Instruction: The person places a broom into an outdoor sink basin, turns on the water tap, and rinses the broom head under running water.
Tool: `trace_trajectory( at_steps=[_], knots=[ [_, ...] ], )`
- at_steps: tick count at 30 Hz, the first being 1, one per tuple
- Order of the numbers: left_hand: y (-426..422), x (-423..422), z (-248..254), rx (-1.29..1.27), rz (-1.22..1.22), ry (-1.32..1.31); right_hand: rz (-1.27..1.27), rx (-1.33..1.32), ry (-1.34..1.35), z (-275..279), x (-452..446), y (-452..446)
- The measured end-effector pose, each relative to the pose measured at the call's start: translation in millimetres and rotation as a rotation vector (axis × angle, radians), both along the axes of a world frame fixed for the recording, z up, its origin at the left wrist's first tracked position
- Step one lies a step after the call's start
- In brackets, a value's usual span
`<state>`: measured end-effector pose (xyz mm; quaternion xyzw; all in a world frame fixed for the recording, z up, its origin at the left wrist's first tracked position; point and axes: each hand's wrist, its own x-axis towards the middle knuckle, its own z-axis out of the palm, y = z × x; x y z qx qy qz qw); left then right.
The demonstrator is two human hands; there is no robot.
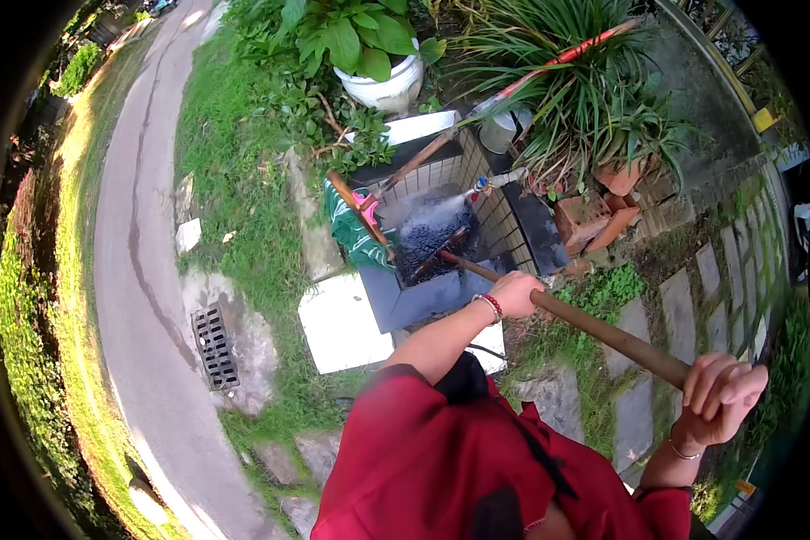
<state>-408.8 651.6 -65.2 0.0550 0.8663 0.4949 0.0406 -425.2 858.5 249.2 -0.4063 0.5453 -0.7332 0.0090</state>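
Note:
A long wooden pole (607,335) runs from the lower right into a tiled outdoor basin (411,310). My left hand (516,295), with a red bracelet at its wrist, is closed round the pole near the basin's edge. Farther up, at the pole's thick end, my right hand (722,396) is wrapped round it. Water sprays from a tap (482,184) into the basin, where dark foamy water (427,236) surrounds the pole's lower end. The submerged end is hard to make out. A green patterned cloth (346,225) hangs over the basin's left side.
A white pot (382,87) with a leafy plant stands behind the basin. Loose bricks (585,220) lie to its right. An orange-and-wood pole (558,61) leans across the back. White tiles (342,324) lie in front, and a drain grate (214,348) at left.

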Motion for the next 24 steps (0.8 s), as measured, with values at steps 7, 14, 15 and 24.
trace_trajectory(
  at_steps=[7, 14, 15, 24],
  knots=[
    [-4, -24, 55, -0.056, 0.022, 0.106, -0.019, -0.057, 0.15, 40, -6, 46],
    [-29, -23, -43, -0.256, 0.138, 0.108, 0.028, 0.133, -0.079, -38, 16, 2],
    [-22, -13, -10, -0.163, 0.141, 0.141, 0.078, 0.102, -0.027, -21, 14, 15],
    [8, -11, -6, -0.015, 0.031, 0.017, -0.07, 0.008, -0.015, -5, -6, 25]
  ],
)
